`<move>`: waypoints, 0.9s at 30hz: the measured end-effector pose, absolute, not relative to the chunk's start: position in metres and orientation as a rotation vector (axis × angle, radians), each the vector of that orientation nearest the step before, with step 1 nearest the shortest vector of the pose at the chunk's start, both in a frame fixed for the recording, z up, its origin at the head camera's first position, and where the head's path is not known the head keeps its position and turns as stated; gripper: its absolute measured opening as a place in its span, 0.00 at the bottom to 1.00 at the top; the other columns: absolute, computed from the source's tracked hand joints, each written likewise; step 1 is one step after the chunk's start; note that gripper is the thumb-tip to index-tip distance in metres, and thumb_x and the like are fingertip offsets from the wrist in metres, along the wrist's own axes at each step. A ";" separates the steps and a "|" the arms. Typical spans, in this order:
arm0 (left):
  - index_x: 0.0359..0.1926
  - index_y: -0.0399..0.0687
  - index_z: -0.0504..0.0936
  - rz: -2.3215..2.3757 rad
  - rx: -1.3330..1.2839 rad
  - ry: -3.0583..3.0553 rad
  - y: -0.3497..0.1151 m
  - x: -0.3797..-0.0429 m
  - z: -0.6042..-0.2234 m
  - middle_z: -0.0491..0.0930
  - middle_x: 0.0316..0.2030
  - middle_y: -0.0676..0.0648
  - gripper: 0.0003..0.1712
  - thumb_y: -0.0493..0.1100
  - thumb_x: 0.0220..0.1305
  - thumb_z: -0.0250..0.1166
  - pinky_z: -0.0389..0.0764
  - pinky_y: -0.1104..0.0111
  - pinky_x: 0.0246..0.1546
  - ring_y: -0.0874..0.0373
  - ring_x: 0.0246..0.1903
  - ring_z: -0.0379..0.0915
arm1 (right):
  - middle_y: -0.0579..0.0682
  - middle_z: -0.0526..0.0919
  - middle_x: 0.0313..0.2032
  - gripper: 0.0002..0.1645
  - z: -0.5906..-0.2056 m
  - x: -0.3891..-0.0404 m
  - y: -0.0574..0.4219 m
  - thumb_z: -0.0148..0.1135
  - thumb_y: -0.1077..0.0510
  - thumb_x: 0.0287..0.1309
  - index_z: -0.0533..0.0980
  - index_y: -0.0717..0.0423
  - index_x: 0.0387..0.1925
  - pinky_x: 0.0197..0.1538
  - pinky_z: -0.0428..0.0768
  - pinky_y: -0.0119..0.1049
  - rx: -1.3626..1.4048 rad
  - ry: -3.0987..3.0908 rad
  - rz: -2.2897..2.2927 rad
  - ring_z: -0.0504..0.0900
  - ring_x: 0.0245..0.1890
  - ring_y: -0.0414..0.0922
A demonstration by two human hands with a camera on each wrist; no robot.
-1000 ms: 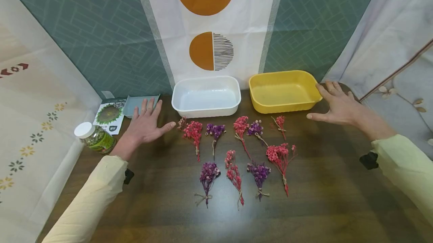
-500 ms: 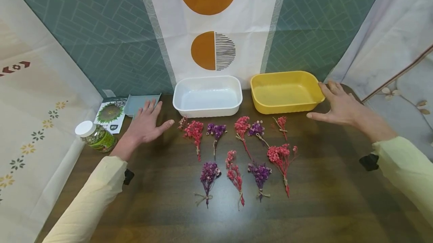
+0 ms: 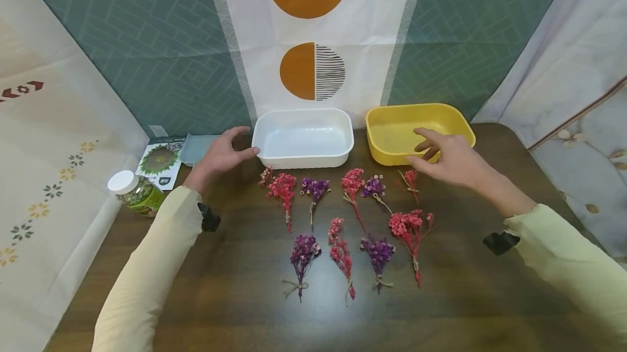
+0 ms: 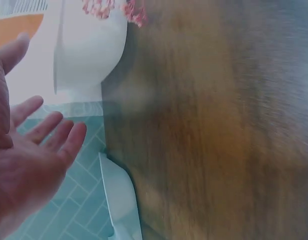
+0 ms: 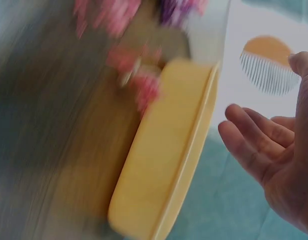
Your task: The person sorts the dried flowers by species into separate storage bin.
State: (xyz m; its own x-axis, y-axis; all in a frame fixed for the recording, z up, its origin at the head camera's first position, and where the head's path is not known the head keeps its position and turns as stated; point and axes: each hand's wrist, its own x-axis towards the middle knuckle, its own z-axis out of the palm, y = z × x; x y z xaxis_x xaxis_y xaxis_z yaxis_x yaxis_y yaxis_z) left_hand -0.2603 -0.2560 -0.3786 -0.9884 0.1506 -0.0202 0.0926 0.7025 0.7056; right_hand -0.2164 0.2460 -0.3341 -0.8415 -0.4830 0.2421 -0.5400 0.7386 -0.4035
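Observation:
My left hand (image 3: 223,155) is just left of the white basin (image 3: 303,162), thumb near its rim. In the left wrist view its fingers (image 4: 54,131) are loosely bent and hold nothing. Over the front right of the yellow basin (image 3: 470,137) is my right hand (image 3: 448,159), with relaxed fingers and nothing in its grasp. Below the basins lie small dried flower bunches in two rough rows. Among them are a pink bunch (image 3: 282,189), a purple bunch (image 3: 315,189), a small pink bunch (image 3: 410,180) near my right hand, and a larger pink bunch (image 3: 407,227).
At the left stand a white-lidded jar (image 3: 139,193), a card with a sunflower picture (image 3: 159,162) and a pale blue tray (image 3: 193,149). A patterned cloth (image 3: 323,91) hangs behind the basins. Everything rests on a dark wooden table (image 3: 235,297).
My left hand has moved right to the white basin's side and turned. My right hand has moved left from beside the yellow basin to over its front. The flowers stay put.

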 end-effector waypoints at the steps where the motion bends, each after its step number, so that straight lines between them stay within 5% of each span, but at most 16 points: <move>1: 0.75 0.41 0.59 1.182 0.201 2.791 -0.256 -0.263 -0.379 0.60 0.71 0.35 0.47 0.55 0.64 0.69 0.62 0.40 0.64 0.38 0.68 0.57 | 0.61 0.87 0.42 0.38 -0.334 -0.215 0.238 0.70 0.51 0.60 0.69 0.68 0.65 0.37 0.85 0.50 0.864 -2.824 0.724 0.87 0.36 0.54; 11: 0.78 0.43 0.53 1.074 0.300 2.738 -0.252 -0.283 -0.386 0.49 0.76 0.38 0.58 0.54 0.55 0.76 0.51 0.40 0.68 0.41 0.73 0.45 | 0.54 0.87 0.40 0.38 -0.340 -0.203 0.185 0.69 0.50 0.61 0.69 0.68 0.65 0.37 0.84 0.43 1.150 -2.855 0.812 0.85 0.33 0.41; 27: 0.78 0.42 0.51 0.877 0.407 2.817 -0.250 -0.286 -0.387 0.46 0.78 0.44 0.60 0.59 0.54 0.74 0.51 0.44 0.70 0.43 0.75 0.42 | 0.50 0.86 0.39 0.33 -0.354 -0.199 0.129 0.69 0.54 0.61 0.73 0.65 0.63 0.35 0.82 0.39 1.164 -2.841 1.036 0.83 0.32 0.41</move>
State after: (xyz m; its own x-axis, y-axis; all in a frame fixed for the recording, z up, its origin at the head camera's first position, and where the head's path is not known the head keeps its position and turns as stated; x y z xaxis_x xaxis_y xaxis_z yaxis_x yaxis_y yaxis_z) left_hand -0.2858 -0.2497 -0.3873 -0.9496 0.3046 -0.0744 0.2086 0.7907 0.5755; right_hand -0.1988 0.1294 -0.3540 -0.7375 -0.6601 0.1429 -0.5972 0.5385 -0.5944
